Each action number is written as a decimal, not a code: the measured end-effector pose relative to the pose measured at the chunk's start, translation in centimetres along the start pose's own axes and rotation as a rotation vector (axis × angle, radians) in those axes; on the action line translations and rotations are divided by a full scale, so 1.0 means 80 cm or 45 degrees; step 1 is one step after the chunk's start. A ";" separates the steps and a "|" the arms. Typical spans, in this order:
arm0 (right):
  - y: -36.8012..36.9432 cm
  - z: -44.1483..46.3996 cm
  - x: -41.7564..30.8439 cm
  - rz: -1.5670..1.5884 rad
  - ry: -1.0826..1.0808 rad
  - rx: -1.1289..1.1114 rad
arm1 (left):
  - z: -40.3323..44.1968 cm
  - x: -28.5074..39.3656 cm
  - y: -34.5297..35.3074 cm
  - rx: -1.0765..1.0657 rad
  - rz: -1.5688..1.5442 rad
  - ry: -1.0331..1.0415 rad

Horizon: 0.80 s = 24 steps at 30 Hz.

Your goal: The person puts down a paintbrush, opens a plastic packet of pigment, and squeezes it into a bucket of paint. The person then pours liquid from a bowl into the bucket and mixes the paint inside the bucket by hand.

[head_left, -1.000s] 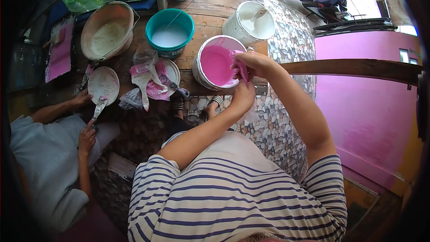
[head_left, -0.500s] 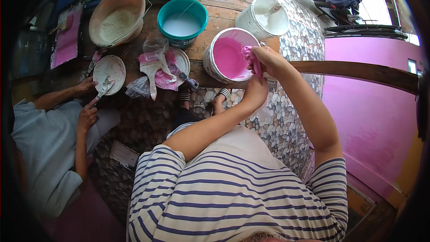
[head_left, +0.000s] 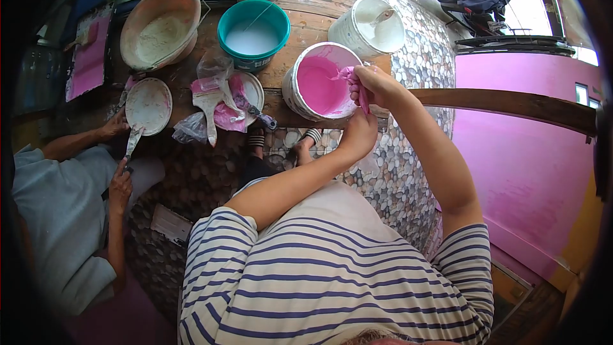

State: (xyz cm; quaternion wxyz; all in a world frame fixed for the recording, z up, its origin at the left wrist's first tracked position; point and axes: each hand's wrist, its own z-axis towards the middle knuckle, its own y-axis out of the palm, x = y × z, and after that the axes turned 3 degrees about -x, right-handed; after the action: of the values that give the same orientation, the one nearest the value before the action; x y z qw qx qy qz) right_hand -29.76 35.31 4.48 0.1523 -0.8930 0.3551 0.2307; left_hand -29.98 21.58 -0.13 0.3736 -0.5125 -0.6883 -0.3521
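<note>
My right hand [head_left: 377, 84] is closed on a pink, paint-covered plastic bag [head_left: 363, 97] at the right rim of a white bucket [head_left: 288, 89] with pink paint inside. Just below, my left hand [head_left: 359, 134] grips the lower part of the same bag, and clear plastic hangs under it. Left of the bucket, a wide brush [head_left: 207, 105] and a paint-smeared scraper [head_left: 246, 105] lie on a round lid [head_left: 254, 89] with crumpled clear plastic. A teal bucket [head_left: 254, 62] of whitish liquid stands behind the lid.
At left a co-worker's hands hold a white lid [head_left: 149, 107] and a scraper [head_left: 133, 142]. A wide tub [head_left: 191, 43], a pink tray [head_left: 86, 67] and another white bucket [head_left: 341, 30] stand on the wooden table [head_left: 306, 16]. A wooden rail [head_left: 511, 103] runs right.
The camera view has shifted, moving the table items in the frame. Both my hands still hold the pink bag by the bucket rim. The co-worker's scraper has moved over the lid and down to its lower edge.
</note>
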 end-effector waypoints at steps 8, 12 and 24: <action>0.000 0.007 0.013 0.146 -0.063 0.028 | 0.007 -0.013 0.007 0.036 0.004 0.098; 0.001 -0.001 0.014 0.017 -0.066 -0.002 | 0.006 -0.006 0.005 0.000 -0.047 0.040; -0.004 0.020 0.033 -0.099 -0.101 0.087 | 0.009 -0.005 0.003 0.004 -0.038 0.022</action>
State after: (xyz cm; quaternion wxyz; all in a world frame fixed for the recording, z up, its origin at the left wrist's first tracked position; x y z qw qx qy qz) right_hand -28.35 34.72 1.83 0.2054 -0.8905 0.3215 0.2478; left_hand -29.77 22.10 -0.79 0.3750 -0.4984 -0.6932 -0.3612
